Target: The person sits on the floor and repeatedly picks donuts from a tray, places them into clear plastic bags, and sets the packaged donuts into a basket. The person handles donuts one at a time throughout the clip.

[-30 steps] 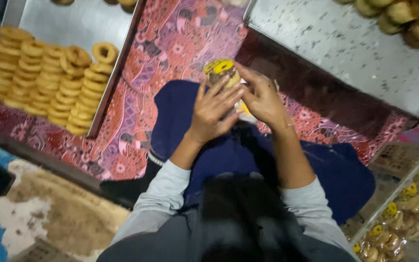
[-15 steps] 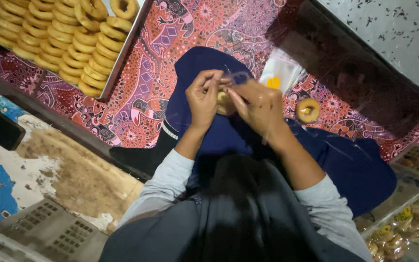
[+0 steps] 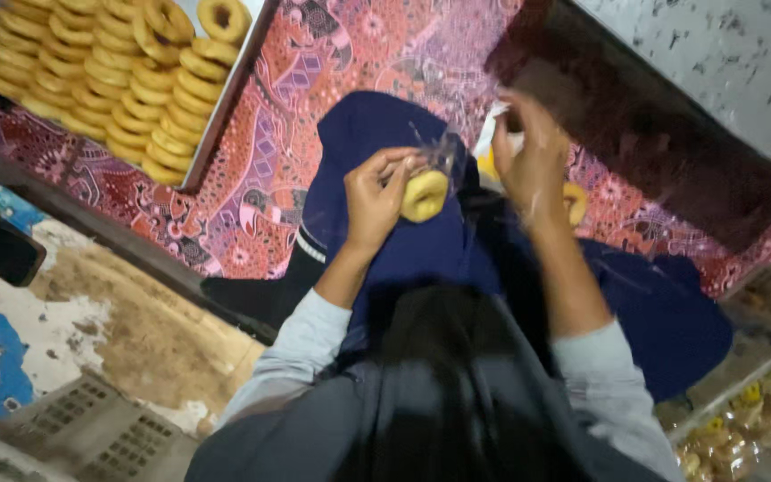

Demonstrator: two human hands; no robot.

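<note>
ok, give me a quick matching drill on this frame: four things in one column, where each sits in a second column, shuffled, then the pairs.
Things:
1. left hand
2. right hand
3. tray of ring pastries
4. bagged pastries

Places:
A. bottom right corner of the view
B. raised and blurred, nothing clearly in it
C. top left, on the patterned cloth
D. holding a ring pastry in a clear wrapper

Pairs: 1-D, 2-B, 3-C, 4-A
</note>
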